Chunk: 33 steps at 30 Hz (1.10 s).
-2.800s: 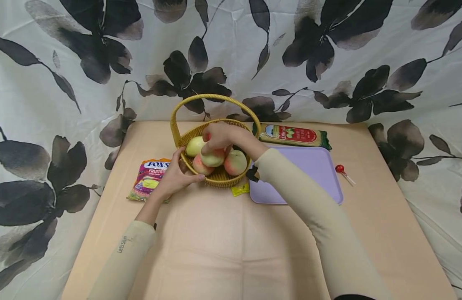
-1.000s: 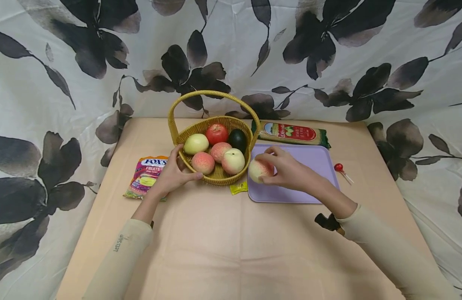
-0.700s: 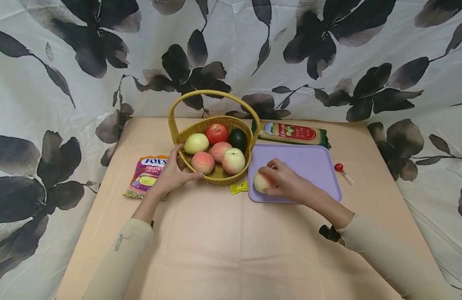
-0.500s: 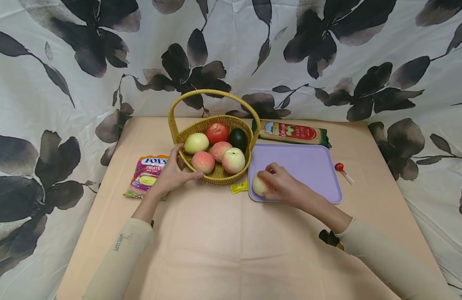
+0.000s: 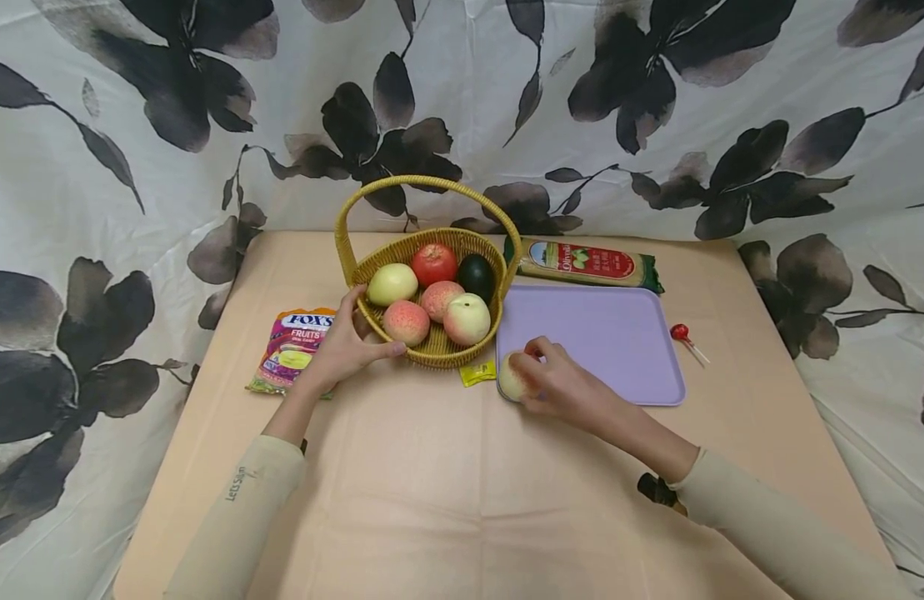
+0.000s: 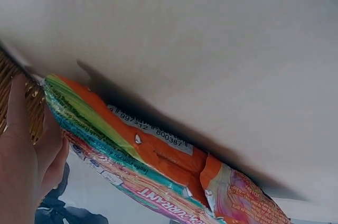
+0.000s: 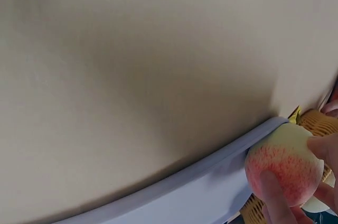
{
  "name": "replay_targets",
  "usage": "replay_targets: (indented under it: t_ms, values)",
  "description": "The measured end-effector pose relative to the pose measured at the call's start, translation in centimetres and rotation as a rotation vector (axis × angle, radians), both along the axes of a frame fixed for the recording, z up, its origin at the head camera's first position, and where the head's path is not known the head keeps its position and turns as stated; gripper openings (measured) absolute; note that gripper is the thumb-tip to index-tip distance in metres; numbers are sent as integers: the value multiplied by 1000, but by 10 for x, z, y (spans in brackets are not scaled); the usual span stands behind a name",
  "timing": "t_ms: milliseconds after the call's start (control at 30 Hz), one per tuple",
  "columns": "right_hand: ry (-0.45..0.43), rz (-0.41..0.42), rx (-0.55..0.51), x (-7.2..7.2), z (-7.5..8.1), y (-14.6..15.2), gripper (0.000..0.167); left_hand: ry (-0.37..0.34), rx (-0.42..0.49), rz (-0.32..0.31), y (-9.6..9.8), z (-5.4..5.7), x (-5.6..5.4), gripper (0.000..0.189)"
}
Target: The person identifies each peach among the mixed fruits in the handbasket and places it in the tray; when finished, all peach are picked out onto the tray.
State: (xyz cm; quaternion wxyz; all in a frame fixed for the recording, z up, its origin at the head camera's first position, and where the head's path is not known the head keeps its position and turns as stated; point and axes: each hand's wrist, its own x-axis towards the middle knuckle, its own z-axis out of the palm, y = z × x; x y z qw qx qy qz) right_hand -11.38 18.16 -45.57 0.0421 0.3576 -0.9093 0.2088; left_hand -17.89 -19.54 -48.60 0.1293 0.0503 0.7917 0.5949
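Head view: your right hand [image 5: 557,382] grips a peach [image 5: 511,377] at the near-left corner of the purple tray [image 5: 596,333]; whether fruit and tray touch cannot be told. Pale side points left, blush toward your fingers. Shape is nearly round, so a long axis cannot be read off. Your left hand [image 5: 343,352] is unclenched, thumb and fingers spread against the left and near sides of the wicker basket [image 5: 442,359], which stands upright with fruit in it, handle arching left to right. A yellow wrapper [image 5: 477,373] lies between basket and tray; a candy bag [image 5: 292,352] lies by your left wrist.

Left wrist view: your fingers rest along the basket wall. The bag's long axis slants from upper left to lower right.

Right wrist view: your fingers press the peach from two sides, beside the tray rim. Its pale end points to the top of the view, red streaks below.
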Motion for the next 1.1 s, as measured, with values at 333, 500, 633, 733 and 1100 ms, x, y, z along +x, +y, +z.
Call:
replay_targets:
  t_ms: [333, 500, 633, 733, 1100]
  values:
    - [-65, -44, 30, 0, 5, -3, 48, 3, -12, 6, 0, 1, -2, 128]
    - [-103, -82, 73, 0, 7, -4, 50, -4, -1, 14, 0, 1, -1, 126]
    - [-132, -104, 99, 0, 9, -4, 53, -9, -1, 11, 0, 1, -1, 127]
    - [-141, -105, 104, 0, 9, -4, 55, -6, -2, 9, 0, 1, -1, 127]
    - [-121, -98, 104, -1, 10, -1, 56, -3, 23, 8, 1, 2, 0, 125]
